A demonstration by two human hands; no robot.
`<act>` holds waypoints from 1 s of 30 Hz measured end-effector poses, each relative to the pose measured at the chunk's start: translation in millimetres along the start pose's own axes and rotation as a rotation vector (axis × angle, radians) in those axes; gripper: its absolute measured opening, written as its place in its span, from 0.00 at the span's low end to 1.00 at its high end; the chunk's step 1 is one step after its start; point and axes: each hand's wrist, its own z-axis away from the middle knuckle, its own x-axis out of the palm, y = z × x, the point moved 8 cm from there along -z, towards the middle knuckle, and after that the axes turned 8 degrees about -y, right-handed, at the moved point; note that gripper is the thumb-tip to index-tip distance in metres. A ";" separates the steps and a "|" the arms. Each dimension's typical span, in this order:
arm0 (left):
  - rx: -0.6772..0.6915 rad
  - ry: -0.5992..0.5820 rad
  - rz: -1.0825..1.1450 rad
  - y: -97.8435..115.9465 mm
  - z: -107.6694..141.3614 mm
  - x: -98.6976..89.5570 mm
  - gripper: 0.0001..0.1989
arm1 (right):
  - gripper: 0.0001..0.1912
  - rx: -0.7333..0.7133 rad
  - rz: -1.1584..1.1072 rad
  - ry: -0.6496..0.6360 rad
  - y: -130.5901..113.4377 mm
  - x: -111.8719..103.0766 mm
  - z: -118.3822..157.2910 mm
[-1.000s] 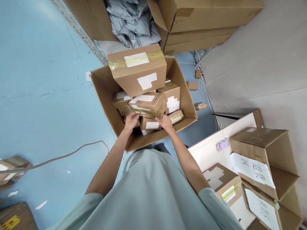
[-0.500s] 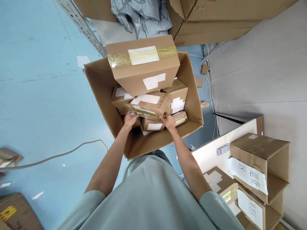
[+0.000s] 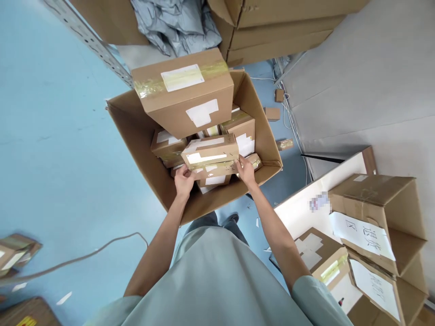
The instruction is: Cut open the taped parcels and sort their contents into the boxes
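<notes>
Between my two hands is a small cardboard box [image 3: 212, 156] with white labels and clear yellowish tape, tilted inside a large open carton [image 3: 136, 136]. My left hand [image 3: 184, 180] grips its lower left corner, fingers closed on it. At its right end my right hand [image 3: 245, 171] holds the other corner. Beneath it lies another labelled box [image 3: 215, 180], partly covered. Other parcels sit around it: one box [image 3: 168, 147] at the left and a taller box [image 3: 243, 131] at the right. A big taped box [image 3: 190, 104] rests across the carton's far side.
Grey plastic mailer bags [image 3: 176, 27] and large cartons [image 3: 285, 27] stand beyond, by a metal shelf post [image 3: 91, 43]. Labelled open boxes [image 3: 370, 199] are stacked at the right. A cable [image 3: 84, 257] and small boxes [image 3: 285, 144] lie on the blue floor.
The small box between my hands has tipped, so its taped side now faces me more. My left hand's grip has shifted inward along its lower edge. The view has shifted slightly.
</notes>
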 end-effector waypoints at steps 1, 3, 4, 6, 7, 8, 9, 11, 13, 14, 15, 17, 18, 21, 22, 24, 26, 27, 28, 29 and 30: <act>0.051 0.022 0.026 13.5 19.1 0.4 0.22 | 0.24 -0.023 -0.048 0.039 -2.2 -14.5 8.7; 0.121 0.072 0.034 40.3 57.5 -0.2 0.23 | 0.23 -0.057 -0.150 0.136 -7.0 -47.2 33.8; 0.158 0.076 0.031 54.1 75.9 1.1 0.24 | 0.23 -0.075 -0.185 0.185 -9.7 -64.2 50.3; 0.222 0.076 0.023 79.0 111.3 6.2 0.26 | 0.24 -0.104 -0.236 0.287 -12.5 -98.5 91.1; 0.245 0.073 0.022 88.9 128.7 10.8 0.27 | 0.24 -0.116 -0.253 0.335 -11.7 -114.8 114.5; 0.260 0.066 0.025 96.6 146.1 17.4 0.27 | 0.25 -0.129 -0.261 0.378 -8.9 -130.0 139.0; 0.266 0.046 0.033 101.7 163.8 27.0 0.27 | 0.24 -0.138 -0.259 0.415 -3.8 -143.8 163.9; 0.268 -0.048 0.055 104.6 201.2 56.7 0.26 | 0.22 -0.126 -0.225 0.470 16.2 -166.7 212.2; 0.271 -0.188 0.071 98.5 243.0 97.4 0.25 | 0.21 -0.066 -0.182 0.499 50.2 -183.6 256.0; 0.273 -0.259 0.073 92.0 265.3 119.4 0.26 | 0.21 -0.029 -0.170 0.506 71.5 -190.0 276.2; 0.272 -0.319 0.070 83.3 287.9 141.1 0.26 | 0.22 0.007 -0.166 0.509 94.8 -195.4 295.5; 0.251 -0.423 0.051 59.6 331.8 183.2 0.28 | 0.23 0.074 -0.169 0.506 145.1 -203.2 333.1; 0.229 -0.477 0.037 45.2 352.8 203.8 0.29 | 0.23 0.109 -0.171 0.498 171.2 -205.7 351.8; 0.135 -0.679 -0.034 -3.8 413.4 265.3 0.28 | 0.23 0.243 -0.156 0.454 249.7 -207.3 408.7; 0.092 -0.759 -0.066 -22.0 433.5 285.4 0.27 | 0.23 0.300 -0.143 0.437 274.7 -206.4 427.8; -0.022 -0.924 -0.155 -61.8 473.9 322.8 0.26 | 0.25 0.410 -0.107 0.404 320.0 -203.2 464.1; -0.157 -1.072 -0.271 -102.9 512.5 353.3 0.24 | 0.24 0.515 -0.061 0.374 357.9 -198.7 495.3; -0.218 -1.126 -0.329 -121.5 529.3 365.1 0.25 | 0.23 0.569 -0.038 0.360 374.1 -196.0 508.6; -0.256 -1.161 -0.367 -136.5 543.3 375.1 0.26 | 0.22 0.624 -0.021 0.349 388.6 -193.3 520.4; -0.286 -1.191 -0.396 -148.6 555.1 383.7 0.28 | 0.21 0.678 -0.011 0.340 401.1 -190.4 530.8; -0.307 -1.215 -0.414 -157.5 564.6 390.7 0.30 | 0.19 0.727 -0.006 0.335 411.2 -187.7 539.7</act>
